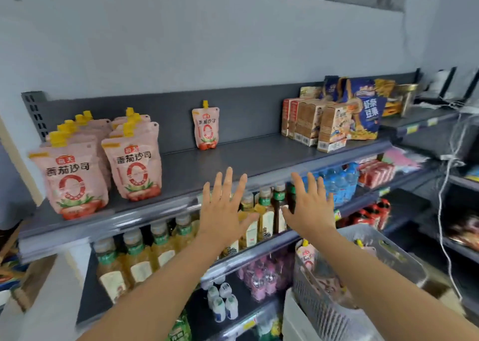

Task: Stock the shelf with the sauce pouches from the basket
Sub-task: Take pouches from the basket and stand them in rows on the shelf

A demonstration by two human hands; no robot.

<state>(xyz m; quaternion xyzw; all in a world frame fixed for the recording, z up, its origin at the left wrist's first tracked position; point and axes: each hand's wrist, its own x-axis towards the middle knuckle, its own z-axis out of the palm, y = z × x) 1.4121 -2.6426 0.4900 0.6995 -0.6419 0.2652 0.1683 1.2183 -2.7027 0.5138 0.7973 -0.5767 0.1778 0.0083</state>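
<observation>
— Nearest the camera, lower right: state of supply?
— White mesh basket [324, 296] just beside right forearm [383, 270]. Sauce pouches [307, 257] inside, with a yellow spout and a pink label showing near the rim.

— Condition of hands?
— Left hand [223, 211] and right hand [311, 211]: both spread flat, fingers straight, holding nothing. Raised before front edge of top shelf [233, 164], in front of drink bottles [265, 211] on the tier below.

— Stock further back?
— Two rows of pouches [134, 170] at left of top shelf, front ones close to the edge. Single pouch [206, 128] upright against back panel [246, 107], well apart from the rows. Cartons [308, 122] at right.

— Failure modes from here?
— Probably tipping of single pouch if nudged: soft base, no neighbour for support. Possibly front pouches swept off the edge by a forearm during a reach. Possibly bottles knocked by a low pass from basket.

— Hidden or unreadable?
— Pouch count in basket: masked by mesh and forearm. Near end of basket: cut off by frame. Depth of rows: not countable. Small print: blurred.
</observation>
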